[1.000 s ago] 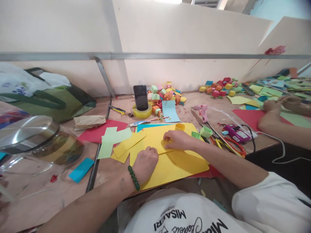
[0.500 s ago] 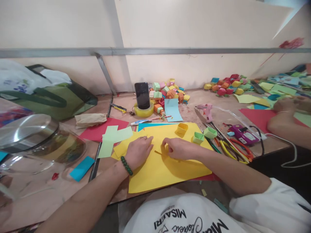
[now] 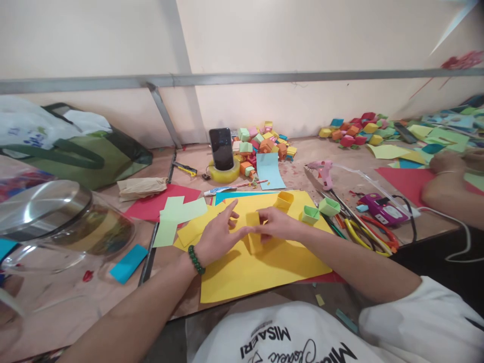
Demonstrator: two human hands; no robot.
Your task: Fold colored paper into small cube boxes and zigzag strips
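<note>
Above a large yellow sheet (image 3: pixel 234 287), my right hand (image 3: pixel 277 223) grips a folded yellow paper piece (image 3: pixel 254 241) between thumb and fingers. My left hand (image 3: pixel 221 232) has its fingers apart, its thumb tip meeting the piece's edge near the right fingers. Behind my right hand stands a small open yellow paper box (image 3: pixel 285 200). Two light green paper boxes, one (image 3: pixel 310 214) on the sheet's right edge and one (image 3: pixel 329 206) beside it, are to the right. A cross-shaped light green paper (image 3: pixel 177 212) lies left of the sheet, near yellow paper pieces (image 3: pixel 189 232).
A phone (image 3: pixel 221 148) stands on a tape roll (image 3: pixel 224 174) before a pile of paper cubes (image 3: pixel 266 146). To the right are a pink glue gun (image 3: pixel 324 173), pliers (image 3: pixel 359 234) and a purple device (image 3: pixel 381 209). A glass jar (image 3: pixel 102 227) stands left; another person's hand (image 3: pixel 446 171) is far right.
The yellow piece, earlier low under my right hand, is now raised and upright in its fingers. My left hand has turned, its fingers lifted off the sheet and thumb reaching to the piece.
</note>
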